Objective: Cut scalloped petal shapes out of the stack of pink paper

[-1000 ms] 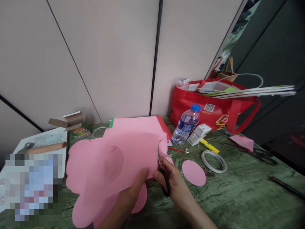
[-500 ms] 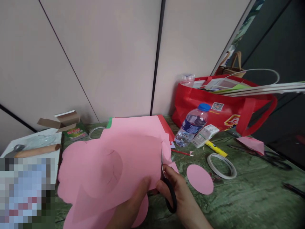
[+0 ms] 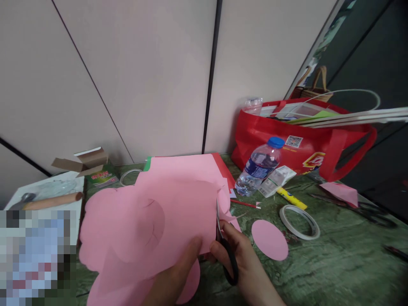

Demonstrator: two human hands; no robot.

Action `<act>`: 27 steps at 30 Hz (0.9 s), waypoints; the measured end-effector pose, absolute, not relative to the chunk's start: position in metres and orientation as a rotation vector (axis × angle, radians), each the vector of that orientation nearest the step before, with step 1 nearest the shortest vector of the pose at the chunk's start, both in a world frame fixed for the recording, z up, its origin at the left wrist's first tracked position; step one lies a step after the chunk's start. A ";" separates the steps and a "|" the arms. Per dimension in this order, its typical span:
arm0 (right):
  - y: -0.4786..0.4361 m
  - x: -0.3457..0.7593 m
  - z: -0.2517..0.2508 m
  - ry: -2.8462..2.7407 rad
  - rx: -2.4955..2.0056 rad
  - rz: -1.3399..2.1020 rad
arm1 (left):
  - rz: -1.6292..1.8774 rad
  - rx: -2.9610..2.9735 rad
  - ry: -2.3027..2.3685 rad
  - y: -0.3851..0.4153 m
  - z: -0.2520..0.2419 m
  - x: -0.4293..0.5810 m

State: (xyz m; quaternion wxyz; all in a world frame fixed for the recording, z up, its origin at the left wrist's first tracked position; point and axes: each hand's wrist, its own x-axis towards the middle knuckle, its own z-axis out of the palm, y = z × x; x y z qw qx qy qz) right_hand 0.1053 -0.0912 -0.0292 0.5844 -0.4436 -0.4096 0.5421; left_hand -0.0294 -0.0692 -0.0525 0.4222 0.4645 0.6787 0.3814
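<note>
Scissors (image 3: 228, 255) barely shift: your right hand (image 3: 248, 267) stays curled through the handles, left hand (image 3: 175, 278) pinches the pink sheet (image 3: 153, 221) near tabletop's (image 3: 334, 263) front edge.

One head-worn camera looks forward and down across the green table (image 3: 321, 272) toward the pale wall (image 3: 143, 85), seemingly tilted sideways. The left hand (image 3: 174, 276) and right hand (image 3: 247, 265) sit very close at the bottom edge; the red bag (image 3: 255, 136) lies far right.
</note>
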 end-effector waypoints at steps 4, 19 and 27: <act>-0.091 0.104 -0.028 -0.936 -1.032 1.286 | 1.059 1.121 1.626 -0.069 -0.040 -0.023; -0.091 0.099 -0.041 -0.913 -1.020 1.310 | 0.977 1.179 1.295 -0.072 -0.022 -0.011; -0.091 0.101 -0.041 -0.940 -0.914 1.287 | 1.013 1.120 1.511 -0.077 -0.025 -0.007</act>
